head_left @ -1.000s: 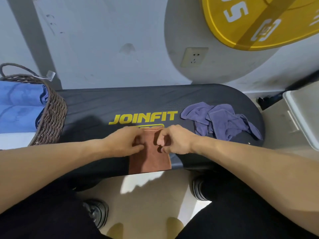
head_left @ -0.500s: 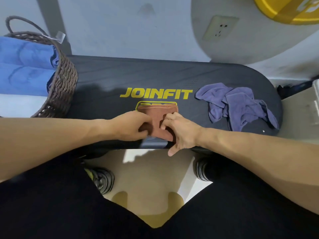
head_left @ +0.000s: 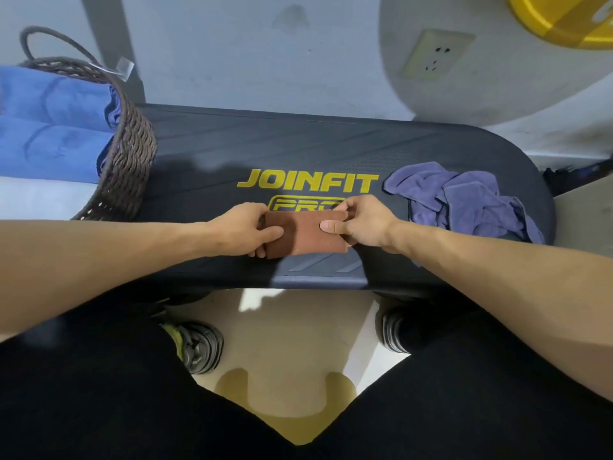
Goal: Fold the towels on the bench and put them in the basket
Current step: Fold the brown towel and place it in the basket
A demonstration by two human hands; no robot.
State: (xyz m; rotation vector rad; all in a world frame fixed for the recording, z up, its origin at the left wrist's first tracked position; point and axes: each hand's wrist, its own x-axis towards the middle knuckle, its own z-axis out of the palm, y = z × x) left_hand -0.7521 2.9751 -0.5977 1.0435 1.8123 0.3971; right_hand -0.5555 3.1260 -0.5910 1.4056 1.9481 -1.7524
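1. Left hand (head_left: 247, 229) grip pinches the left end of the folded brown towel (head_left: 306, 233); right hand (head_left: 360, 224) pinches its right end, thumb on top, low over the table (head_left: 298, 144).
2. Basket (head_left: 129, 161) sits far left: a loose pinch on the carry could let the fold spring open.
3. Purple towel (head_left: 464, 200) lies crumpled at right, unfolded.
4. Basket is cut off; fingers under the towel are hidden.

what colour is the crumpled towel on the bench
Purple towel, clearest in the head view.
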